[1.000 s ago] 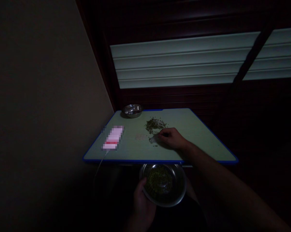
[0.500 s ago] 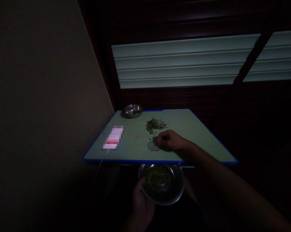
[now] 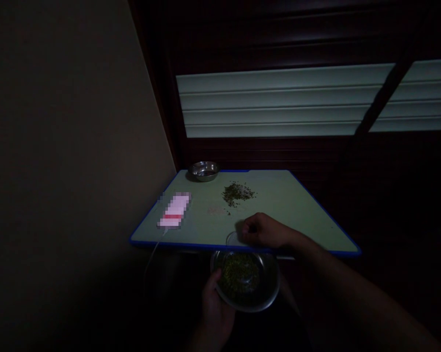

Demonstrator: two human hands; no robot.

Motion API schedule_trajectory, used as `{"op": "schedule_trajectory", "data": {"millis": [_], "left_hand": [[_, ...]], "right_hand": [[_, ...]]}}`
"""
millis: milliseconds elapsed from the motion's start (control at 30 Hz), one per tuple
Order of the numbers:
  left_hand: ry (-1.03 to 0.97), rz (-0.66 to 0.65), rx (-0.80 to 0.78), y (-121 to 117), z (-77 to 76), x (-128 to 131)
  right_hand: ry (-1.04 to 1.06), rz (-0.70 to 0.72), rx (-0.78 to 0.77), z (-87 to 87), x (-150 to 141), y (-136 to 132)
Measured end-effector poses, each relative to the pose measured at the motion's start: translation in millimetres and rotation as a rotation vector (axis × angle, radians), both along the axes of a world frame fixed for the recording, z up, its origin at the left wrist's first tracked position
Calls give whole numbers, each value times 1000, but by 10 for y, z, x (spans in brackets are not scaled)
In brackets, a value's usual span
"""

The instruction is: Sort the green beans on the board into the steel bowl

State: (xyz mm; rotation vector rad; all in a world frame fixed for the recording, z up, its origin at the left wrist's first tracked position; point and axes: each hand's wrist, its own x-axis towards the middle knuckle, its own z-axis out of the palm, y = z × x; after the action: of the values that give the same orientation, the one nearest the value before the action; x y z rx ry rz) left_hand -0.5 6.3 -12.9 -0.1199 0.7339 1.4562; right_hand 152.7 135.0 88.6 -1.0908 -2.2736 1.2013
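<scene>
My left hand grips the rim of a metal bowl holding green grains, held just below the near edge of the table. My right hand rests on the table near that edge, fingers curled on a small pale disc-like piece right above the bowl. A heap of green grains lies farther back on the table, with a faint pale patch to its left.
A small empty metal bowl stands at the table's far left corner. A lit phone with a cable lies on the left side. A wall is on the left, a louvred window behind. The room is dark.
My right hand has slid the pale piece from beside the grain heap toward the near table edge, above the bowl. The left hand and bowl have hardly moved.
</scene>
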Motion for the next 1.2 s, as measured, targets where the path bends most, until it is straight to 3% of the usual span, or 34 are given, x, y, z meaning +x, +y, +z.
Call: {"op": "schedule_trajectory", "data": {"millis": [133,300,467,700,900,1200], "left_hand": [[-14,-22,3,0,-2,4],[-41,-14,-1,-5,-4,3],[-46,-41,9,-19,-41,-7],[-65,-22,-16,-20,16,21],[-56,-39,-49,-11,33,19],[-57,-56,-40,-19,-18,0]], "right_hand": [[37,-24,-8,-50,9,-30],[60,-281,94,-80,-83,93],[-68,-479,229,-108,-164,235],[-117,-614,295,-86,-22,381],[15,-470,277,-76,-13,580],[-145,-313,574,14,-247,658]]}}
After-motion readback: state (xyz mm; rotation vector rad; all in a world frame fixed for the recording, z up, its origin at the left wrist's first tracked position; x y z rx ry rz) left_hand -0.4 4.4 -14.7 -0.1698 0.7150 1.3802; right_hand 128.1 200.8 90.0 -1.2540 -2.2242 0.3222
